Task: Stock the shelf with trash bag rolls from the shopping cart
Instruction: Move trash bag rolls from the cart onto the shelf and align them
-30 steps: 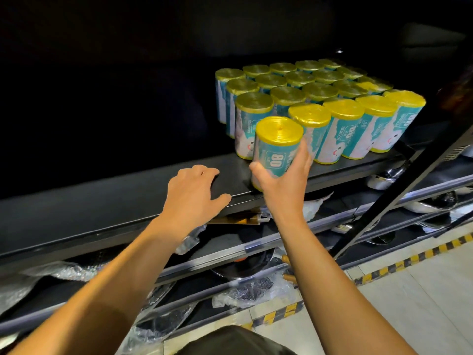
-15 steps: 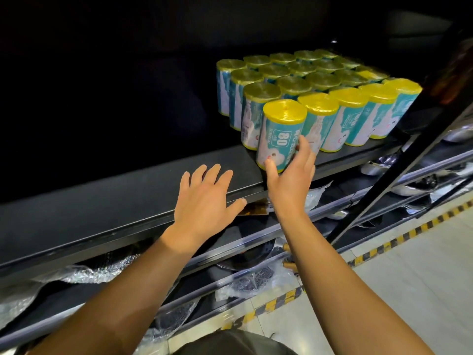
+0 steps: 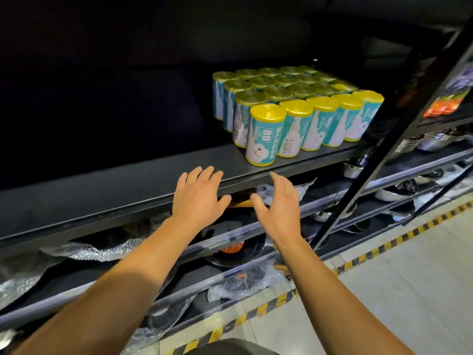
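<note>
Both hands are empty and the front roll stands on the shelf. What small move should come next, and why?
Probably draw both hands back toward the cart for another roll. The left hand and right hand are open below the shelf edge, touching nothing. The front roll stands upright at the left end of the front row, so it seems to need no correction. Bare shelf remains to its left.

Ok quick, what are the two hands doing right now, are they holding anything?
Left hand: open, fingers spread, holding nothing.
Right hand: open, holding nothing, clear of the yellow-topped teal trash bag roll.
</note>
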Action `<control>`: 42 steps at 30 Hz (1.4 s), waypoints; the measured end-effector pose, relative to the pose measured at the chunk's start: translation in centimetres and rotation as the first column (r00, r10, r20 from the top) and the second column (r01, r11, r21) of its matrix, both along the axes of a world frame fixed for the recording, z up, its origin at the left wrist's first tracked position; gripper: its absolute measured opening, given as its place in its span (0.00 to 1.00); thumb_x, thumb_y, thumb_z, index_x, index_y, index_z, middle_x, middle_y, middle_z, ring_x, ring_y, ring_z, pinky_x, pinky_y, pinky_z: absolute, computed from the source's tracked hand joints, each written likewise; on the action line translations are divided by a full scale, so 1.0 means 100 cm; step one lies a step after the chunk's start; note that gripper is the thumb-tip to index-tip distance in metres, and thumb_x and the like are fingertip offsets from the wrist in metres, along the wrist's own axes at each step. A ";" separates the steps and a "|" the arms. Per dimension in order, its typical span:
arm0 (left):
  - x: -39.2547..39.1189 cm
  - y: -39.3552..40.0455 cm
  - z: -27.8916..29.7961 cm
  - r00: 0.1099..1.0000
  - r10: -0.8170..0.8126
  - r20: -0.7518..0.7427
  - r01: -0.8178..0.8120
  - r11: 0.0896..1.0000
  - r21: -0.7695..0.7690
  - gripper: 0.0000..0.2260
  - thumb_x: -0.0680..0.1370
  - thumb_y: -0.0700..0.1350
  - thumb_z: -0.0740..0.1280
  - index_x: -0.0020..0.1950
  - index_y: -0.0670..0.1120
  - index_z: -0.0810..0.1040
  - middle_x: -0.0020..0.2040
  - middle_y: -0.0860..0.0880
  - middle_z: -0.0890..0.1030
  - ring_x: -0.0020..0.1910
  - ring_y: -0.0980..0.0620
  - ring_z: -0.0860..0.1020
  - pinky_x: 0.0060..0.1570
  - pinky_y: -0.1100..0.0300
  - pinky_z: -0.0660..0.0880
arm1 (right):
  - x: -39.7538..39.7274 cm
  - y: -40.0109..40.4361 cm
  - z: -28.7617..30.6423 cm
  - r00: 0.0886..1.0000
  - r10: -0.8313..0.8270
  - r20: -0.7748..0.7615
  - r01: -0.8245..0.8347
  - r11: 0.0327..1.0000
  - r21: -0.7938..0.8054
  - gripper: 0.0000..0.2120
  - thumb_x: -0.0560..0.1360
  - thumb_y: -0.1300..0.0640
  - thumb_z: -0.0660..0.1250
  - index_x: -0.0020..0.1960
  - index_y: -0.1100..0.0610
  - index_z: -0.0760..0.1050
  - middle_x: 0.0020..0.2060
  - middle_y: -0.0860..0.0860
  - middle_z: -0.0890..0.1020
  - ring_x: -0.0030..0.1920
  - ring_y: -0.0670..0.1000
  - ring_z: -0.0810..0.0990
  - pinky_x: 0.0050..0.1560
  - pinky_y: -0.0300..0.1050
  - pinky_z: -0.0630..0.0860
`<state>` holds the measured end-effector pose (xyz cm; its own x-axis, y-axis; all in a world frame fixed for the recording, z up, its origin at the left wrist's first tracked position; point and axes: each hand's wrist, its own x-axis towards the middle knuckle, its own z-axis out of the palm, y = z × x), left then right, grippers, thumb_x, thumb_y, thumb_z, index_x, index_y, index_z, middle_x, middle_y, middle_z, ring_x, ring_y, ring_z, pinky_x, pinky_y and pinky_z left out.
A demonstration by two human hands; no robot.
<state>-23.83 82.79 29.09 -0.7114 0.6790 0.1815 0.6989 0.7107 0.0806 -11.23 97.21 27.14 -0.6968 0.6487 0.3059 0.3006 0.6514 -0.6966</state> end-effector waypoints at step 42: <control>0.503 -0.628 -0.106 0.198 0.859 0.472 -0.952 0.053 0.301 0.31 0.74 0.62 0.59 0.73 0.47 0.72 0.70 0.46 0.75 0.69 0.45 0.71 0.67 0.59 0.61 | 0.247 -0.636 -0.100 0.056 0.937 0.346 -0.979 0.120 -0.166 0.36 0.75 0.38 0.59 0.78 0.55 0.62 0.75 0.51 0.67 0.77 0.54 0.60 0.77 0.50 0.58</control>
<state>26.47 20.03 18.47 -0.7447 -0.6672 0.0186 -0.5199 0.5973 0.6108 13.46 33.57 17.19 -0.7343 -0.6756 -0.0663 -0.4835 0.5889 -0.6476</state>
